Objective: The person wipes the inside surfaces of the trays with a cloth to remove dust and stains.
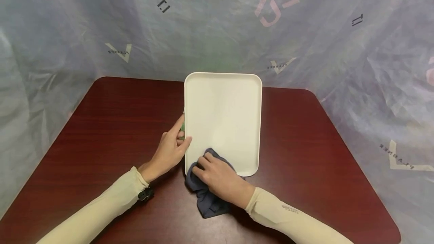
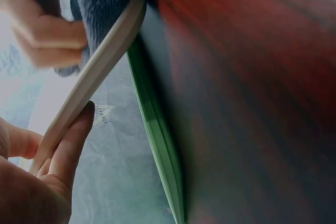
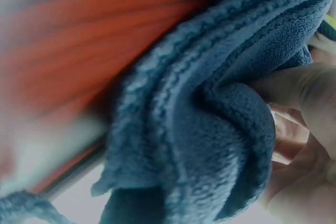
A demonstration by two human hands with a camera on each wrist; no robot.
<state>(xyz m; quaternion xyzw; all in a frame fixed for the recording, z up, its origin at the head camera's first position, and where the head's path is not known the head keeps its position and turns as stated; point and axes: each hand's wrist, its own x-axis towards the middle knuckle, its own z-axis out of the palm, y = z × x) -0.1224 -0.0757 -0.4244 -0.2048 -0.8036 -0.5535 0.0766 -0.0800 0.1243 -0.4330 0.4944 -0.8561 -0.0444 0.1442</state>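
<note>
A white rectangular tray [image 1: 223, 119] leans with its far side raised. My left hand [image 1: 169, 148] pinches its left edge, thumb on the front and fingers behind, as the left wrist view also shows. My right hand [image 1: 220, 178] grips a bunched dark blue cloth [image 1: 211, 202] and presses it on the tray's lower left corner. Thick folds of the cloth [image 3: 210, 129] fill the right wrist view, with the thumb dug into them. Under the white tray lies a green tray [image 2: 155, 129], mostly hidden from the head view.
The dark red wooden table [image 1: 108, 131] spreads out on both sides of the trays. Grey printed sheeting [image 1: 210, 22] hangs behind and along the sides of the table. A black watch-like band [image 1: 145, 194] sits at my left wrist.
</note>
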